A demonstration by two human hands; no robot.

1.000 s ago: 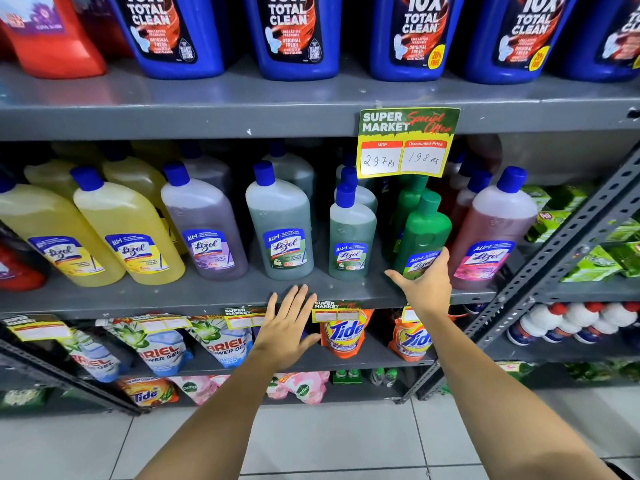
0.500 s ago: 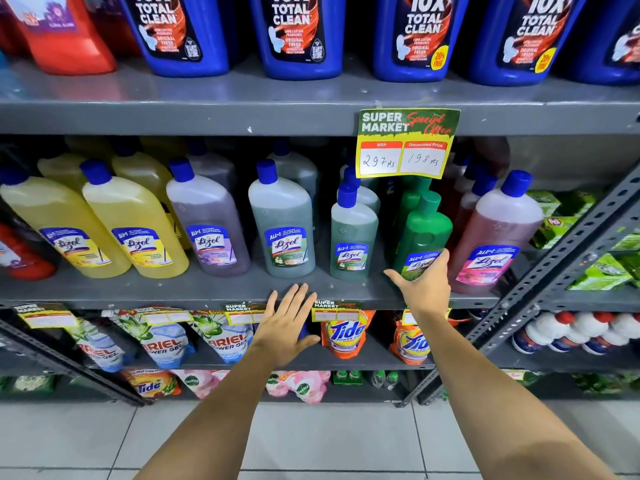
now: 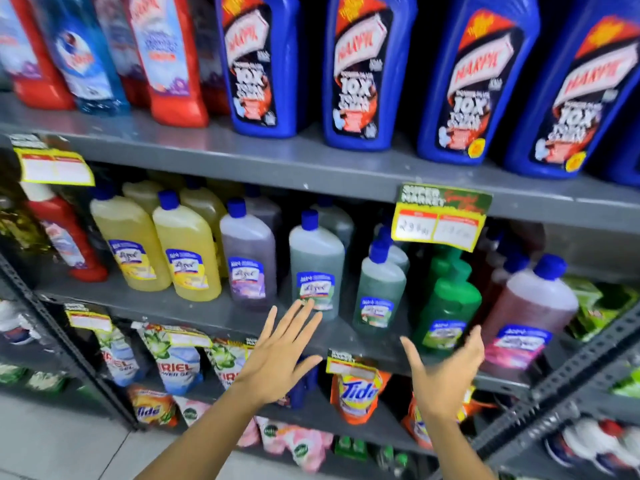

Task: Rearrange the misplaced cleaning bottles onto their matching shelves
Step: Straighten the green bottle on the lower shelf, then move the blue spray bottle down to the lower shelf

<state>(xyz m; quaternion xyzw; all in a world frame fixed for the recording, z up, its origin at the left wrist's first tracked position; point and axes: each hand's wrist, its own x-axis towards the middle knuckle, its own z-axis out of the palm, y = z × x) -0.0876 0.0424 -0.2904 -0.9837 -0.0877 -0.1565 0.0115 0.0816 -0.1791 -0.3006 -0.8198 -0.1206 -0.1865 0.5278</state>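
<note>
Big blue bottles (image 3: 367, 71) up top read "10X", an orange pouch (image 3: 356, 393) below says "Tide", and the hanging yellow tag (image 3: 441, 220) is headed "SUPER MARKET"

Bright, even store light falls from above; the fronts of the blue bottles (image 3: 367, 74) on the top shelf shine with soft glare, while the recesses behind the rows sink into shadow. Motion blur smears the whole view — labels and the price tag (image 3: 440, 221) are unreadable; wide-angle distortion tilts the grey shelves (image 3: 242, 157) toward the edges.
</note>
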